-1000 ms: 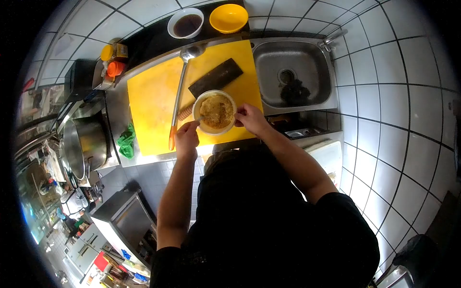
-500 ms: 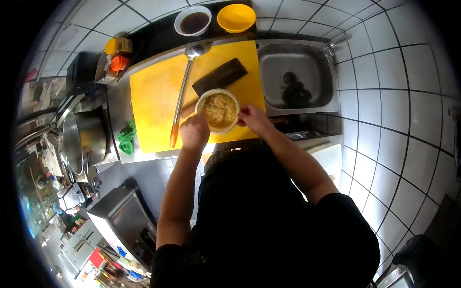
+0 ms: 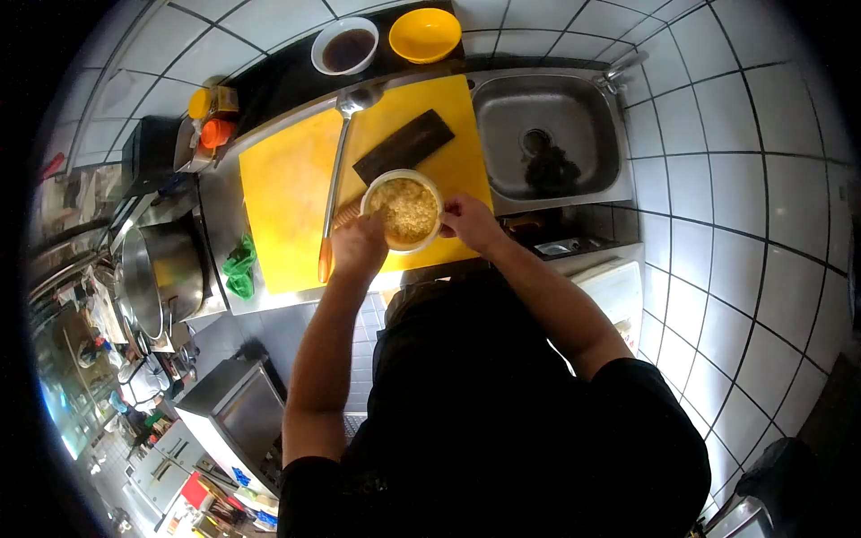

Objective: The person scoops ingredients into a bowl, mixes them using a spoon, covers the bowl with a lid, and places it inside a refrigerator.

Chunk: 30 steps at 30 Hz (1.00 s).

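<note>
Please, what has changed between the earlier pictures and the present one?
The left hand has moved right, further over the bowl. The food inside looks more even, its dark patch gone. The right hand stays at the bowl's rim; the ladle lies as before.

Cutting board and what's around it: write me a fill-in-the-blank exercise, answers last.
The cutting board is coloured ____.
The ____ hand is nearer the sink.
In this view, the ladle lies to the ____ of the bowl.
The ladle's grip is coloured ____.
Missing words: yellow; right; left; orange.
</note>
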Motion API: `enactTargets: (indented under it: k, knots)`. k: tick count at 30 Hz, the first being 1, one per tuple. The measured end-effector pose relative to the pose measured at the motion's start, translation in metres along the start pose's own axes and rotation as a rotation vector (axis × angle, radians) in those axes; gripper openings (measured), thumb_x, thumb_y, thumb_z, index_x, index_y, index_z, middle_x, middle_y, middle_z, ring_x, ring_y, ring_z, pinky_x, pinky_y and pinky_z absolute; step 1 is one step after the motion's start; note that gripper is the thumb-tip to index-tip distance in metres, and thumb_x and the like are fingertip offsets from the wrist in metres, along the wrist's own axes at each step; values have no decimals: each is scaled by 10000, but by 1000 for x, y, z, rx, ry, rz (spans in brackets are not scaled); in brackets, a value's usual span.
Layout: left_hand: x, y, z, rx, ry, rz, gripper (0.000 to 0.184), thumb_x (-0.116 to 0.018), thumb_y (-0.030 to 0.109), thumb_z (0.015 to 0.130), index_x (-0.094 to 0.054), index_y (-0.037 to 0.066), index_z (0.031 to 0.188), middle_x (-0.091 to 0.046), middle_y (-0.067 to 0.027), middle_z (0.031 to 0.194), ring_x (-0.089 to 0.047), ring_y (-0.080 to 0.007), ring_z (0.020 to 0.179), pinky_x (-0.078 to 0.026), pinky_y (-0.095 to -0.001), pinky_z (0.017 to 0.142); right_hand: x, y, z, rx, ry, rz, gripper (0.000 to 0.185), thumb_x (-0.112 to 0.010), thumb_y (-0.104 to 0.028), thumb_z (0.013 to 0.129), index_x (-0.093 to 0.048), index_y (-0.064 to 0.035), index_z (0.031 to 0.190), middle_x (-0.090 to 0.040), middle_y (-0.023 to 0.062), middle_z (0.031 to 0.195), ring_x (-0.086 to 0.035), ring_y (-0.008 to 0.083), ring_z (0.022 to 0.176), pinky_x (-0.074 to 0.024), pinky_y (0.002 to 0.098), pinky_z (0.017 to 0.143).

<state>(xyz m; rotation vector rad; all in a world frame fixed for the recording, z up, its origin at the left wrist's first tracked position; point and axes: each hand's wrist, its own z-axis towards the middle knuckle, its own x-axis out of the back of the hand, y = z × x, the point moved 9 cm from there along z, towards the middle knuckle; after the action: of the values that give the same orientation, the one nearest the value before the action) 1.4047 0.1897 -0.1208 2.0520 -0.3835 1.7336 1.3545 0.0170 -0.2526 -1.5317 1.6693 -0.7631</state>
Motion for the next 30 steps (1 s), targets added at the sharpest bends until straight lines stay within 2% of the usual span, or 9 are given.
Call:
enactTargets:
  k: [4, 7, 11, 14, 18, 21, 25, 27, 30]
  knots:
    - [-16, 29, 3, -101, 177, -124, 45, -555, 76, 820, -585, 101, 797, -623, -112, 668, -651, -320, 635, -524, -446, 565, 4, -2, -2, -3, 5, -61, 249, -640, -125, 926, -556, 88, 1024, -660, 172, 885, -690, 203, 736, -575, 324, 651]
    - [-15, 21, -21, -193, 117, -208, 53, -556, 70, 814, -582, 106, 784, -627, -114, 676, -653, -307, 629, -522, -446, 557, 3, 4, 2, 5, -3, -73, 259, -640, -142, 937, -557, 87, 1026, -661, 168, 879, -689, 201, 734, -576, 326, 654]
    - [-5, -24, -19, 196, 59, -84, 66, -562, 74, 836, -584, 104, 781, -631, -114, 670, -649, -332, 629, -521, -458, 565, 0, -5, -3, -6, -4, -30, 255, -641, -148, 949, -560, 78, 1035, -666, 164, 878, -689, 198, 733, -577, 328, 661]
    - [-29, -5, -17, 88, -5, -164, 104, -603, 171, 900, -650, 121, 823, -666, -140, 720, -672, -354, 699, -528, -461, 605, -1, -11, -4, 7, -1, -54, 247, -644, -144, 951, -562, 69, 1044, -670, 160, 880, -688, 198, 733, -576, 329, 666]
    - [-15, -40, -23, 390, 124, -387, 144, -619, 215, 908, -704, 99, 904, -688, -189, 809, -676, -381, 756, -537, -465, 660, 2, -9, -4, -4, -6, -119, 247, -654, -150, 946, -568, 64, 1033, -674, 157, 875, -686, 196, 730, -571, 332, 657]
    - [-47, -33, -28, 269, 34, -537, 168, -624, 214, 912, -695, 62, 901, -681, -210, 812, -674, -393, 761, -535, -467, 672, 3, -1, 2, 24, 12, -154, 241, -662, -149, 941, -574, 63, 1012, -675, 151, 861, -686, 195, 723, -568, 336, 647]
    - [-37, -59, -32, 506, 134, -664, 184, -625, 209, 916, -696, 40, 892, -675, -212, 799, -665, -411, 785, -527, -466, 683, 5, -1, -2, 5, 17, -48, 235, -667, -148, 937, -583, 61, 1006, -682, 149, 861, -688, 199, 719, -571, 329, 651]
    - [-48, -33, -28, 312, 2, -551, 196, -628, 212, 918, -706, 33, 899, -685, -218, 826, -681, -391, 782, -527, -447, 675, 4, 0, -1, 0, 35, -42, 230, -665, -143, 938, -584, 60, 1006, -684, 147, 864, -690, 199, 722, -575, 327, 657]
    - [-40, -47, -30, 421, 72, -641, 192, -628, 212, 919, -710, 38, 907, -686, -219, 829, -681, -392, 785, -527, -445, 674, 2, -10, -5, -25, 29, -50, 228, -662, -143, 938, -584, 61, 1003, -682, 145, 862, -694, 200, 727, -582, 330, 669]
